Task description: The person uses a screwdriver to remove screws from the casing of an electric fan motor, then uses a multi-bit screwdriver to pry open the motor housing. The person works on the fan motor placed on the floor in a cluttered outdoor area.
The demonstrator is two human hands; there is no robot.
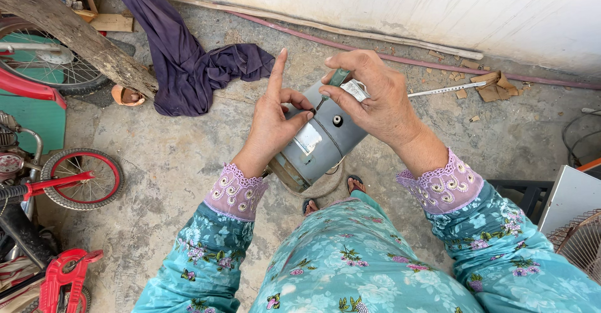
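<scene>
A grey cylindrical motor housing (325, 143) with a silver label and a small round hole is held tilted in front of my lap. My left hand (273, 120) steadies its upper left side, thumb and middle fingers pressed on it, index finger pointing up. My right hand (375, 97) grips a small screwdriver (332, 84) with a green handle, its tip set against the housing's top near my left fingertips. A white tag lies under my right palm.
A small red bicycle (75, 181) and a larger wheel (44, 62) stand at the left. A purple cloth (188, 62) hangs off a log (75, 34). A white panel and a fan grille (579, 238) sit at the right. Cardboard scraps (491, 84) lie by the wall.
</scene>
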